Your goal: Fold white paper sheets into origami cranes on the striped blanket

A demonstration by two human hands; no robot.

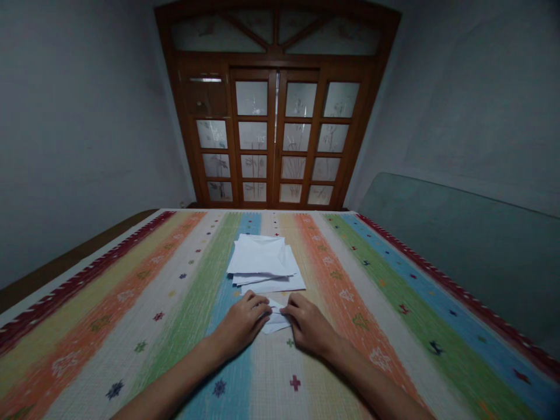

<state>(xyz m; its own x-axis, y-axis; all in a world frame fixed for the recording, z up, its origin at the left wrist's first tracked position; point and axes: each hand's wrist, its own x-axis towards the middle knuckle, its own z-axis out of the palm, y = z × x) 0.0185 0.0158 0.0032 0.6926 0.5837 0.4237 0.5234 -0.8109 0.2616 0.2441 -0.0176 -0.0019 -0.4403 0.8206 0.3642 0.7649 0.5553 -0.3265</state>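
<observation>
A small folded piece of white paper [276,321] lies on a striped woven bedspread [131,303], its middle covered by my fingers. My left hand [242,322] comes in from the left with its fingertips curled over the paper's left side. From the other side, my right hand [308,325] holds the paper's right side, and the fingertips of my two hands nearly meet. Just beyond them lies a loose pile of white paper sheets or envelopes [262,262], not touching either hand.
The bedspread runs to a dark wooden edge [74,256] on the left. A grey-green upholstered panel [459,251] rises along the right side. Beyond the far end stands a wooden double door with frosted glass panes [271,134].
</observation>
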